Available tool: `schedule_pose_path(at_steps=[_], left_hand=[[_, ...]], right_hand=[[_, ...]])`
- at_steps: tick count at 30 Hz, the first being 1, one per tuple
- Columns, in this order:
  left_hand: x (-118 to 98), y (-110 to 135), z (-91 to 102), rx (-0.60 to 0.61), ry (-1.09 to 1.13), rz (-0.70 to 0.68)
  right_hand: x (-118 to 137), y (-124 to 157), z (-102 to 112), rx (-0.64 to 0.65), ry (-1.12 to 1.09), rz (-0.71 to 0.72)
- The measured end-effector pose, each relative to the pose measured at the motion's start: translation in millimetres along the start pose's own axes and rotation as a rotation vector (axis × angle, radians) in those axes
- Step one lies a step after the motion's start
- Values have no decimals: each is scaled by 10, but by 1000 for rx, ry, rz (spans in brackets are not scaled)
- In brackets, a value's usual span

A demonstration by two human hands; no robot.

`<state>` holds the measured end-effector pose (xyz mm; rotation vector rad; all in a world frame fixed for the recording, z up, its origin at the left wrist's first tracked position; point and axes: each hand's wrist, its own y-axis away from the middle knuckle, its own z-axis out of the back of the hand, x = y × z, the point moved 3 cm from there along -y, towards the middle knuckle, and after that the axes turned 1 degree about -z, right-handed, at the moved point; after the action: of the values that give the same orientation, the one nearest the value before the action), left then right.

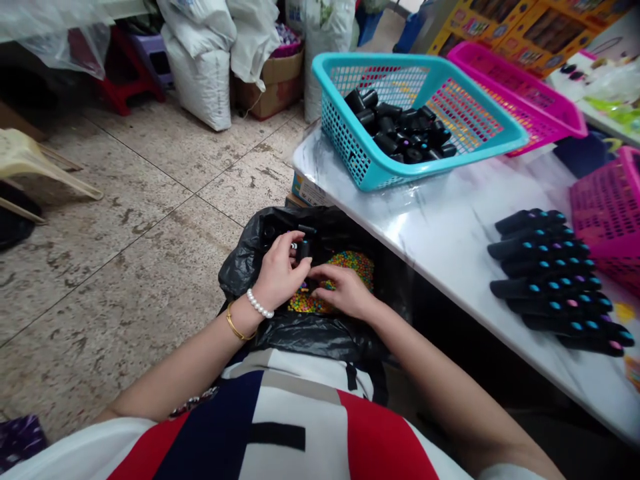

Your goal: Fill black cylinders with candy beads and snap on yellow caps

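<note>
"What do the hands have?"

"The left grip (283,268) is curled round a black cylinder (303,250), thumb and fingers closed in on it, over the black plastic bag (237,263). The right grip (346,291) is half curled, thumb and fingers a little apart, at the colourful beads (359,263) in that bag. I can't tell whether it has anything."

"How would you work it well?"

"Hold the cylinder lightly and low over the beads, so anything that slips lands in the bag. Leave its end free of fingers, and let the right fingertips do the fine work."

"And the other cylinders?"

"A loose pile in the turquoise basket (345,139) on the worktop (430,227); tidy rows (555,270) lie farther right."
</note>
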<state>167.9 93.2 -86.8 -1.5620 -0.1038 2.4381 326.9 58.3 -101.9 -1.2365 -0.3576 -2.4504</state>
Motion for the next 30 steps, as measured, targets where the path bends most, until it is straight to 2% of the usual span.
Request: schedule_pose_path(at_steps=[3, 5, 7, 9, 12, 14, 16, 18, 22, 25, 30], left_hand=[[-9, 7, 0, 27, 19, -16], [-45, 9, 3, 55, 11, -42], [-90, 11, 3, 80, 0, -72], [-128, 13, -3, 100, -16, -99], [-151, 14, -14, 114, -42, -107], [-143, 16, -17, 117, -56, -92], [-126, 19, -13, 117, -63, -76], [-105, 23, -4, 118, -60, -65], [-85, 28, 7, 129, -53, -68], [-110, 32, -9, 165, -74, -91], [-164, 54, -72, 250, -131, -150]], right_hand=[[-30, 165, 198, -46, -291, -78], [-54, 222, 297, -64, -254, -96], [-64, 221, 319, -66, -63, -69], [-59, 177, 241, -28, 222, -5], [-29, 101, -5, 114, 603, 109], [12, 82, -153, 220, 690, 180], [72, 103, -209, 284, 624, 229], [130, 156, -138, 255, 454, 216], [148, 350, 206, 4, 50, 40], [59, 531, 398, -180, -106, -117], [-98, 731, 475, -290, -461, -215]])
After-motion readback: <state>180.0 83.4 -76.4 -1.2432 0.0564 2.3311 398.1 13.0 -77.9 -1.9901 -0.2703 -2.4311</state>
